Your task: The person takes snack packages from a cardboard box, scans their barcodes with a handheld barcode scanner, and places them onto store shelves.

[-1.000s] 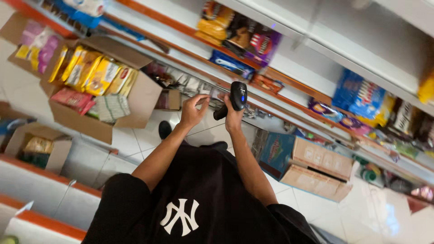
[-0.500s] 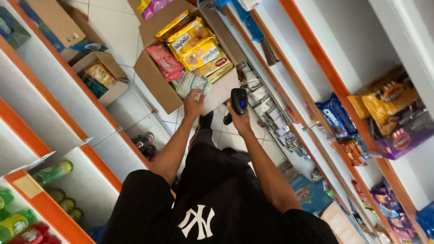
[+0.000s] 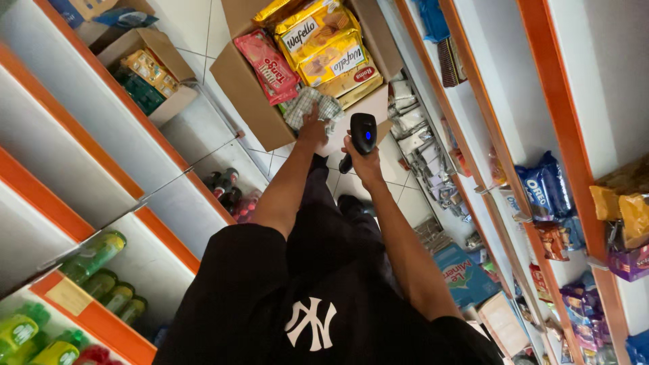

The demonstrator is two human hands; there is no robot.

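Head view only, looking down past a black shirt to the floor of a shop aisle. I see my right hand [image 3: 365, 162] closed around the handle of a black handheld scanner [image 3: 362, 135], its head raised above the fist with a small blue light showing on top. My left hand [image 3: 312, 128] reaches further out and grips a small checked packet [image 3: 312, 105] at the near edge of a large open cardboard box [image 3: 250, 94]; the fingers are curled onto the packet, though I cannot tell how much of it they enclose. The packet lies inside the box against its near wall, just below a red snack packet [image 3: 274, 64] and beside a stack of yellow wafer packets [image 3: 324, 47] that fill the middle of the box. The scanner sits just right of the packet, close but apart from it.

To the left, a smaller open box [image 3: 152, 47] stands on the tiled floor, and white shelves with orange edges hold green bottles [image 3: 94, 260]. On the right, the shelving carries blue biscuit packets [image 3: 541, 186] and other bagged snacks.
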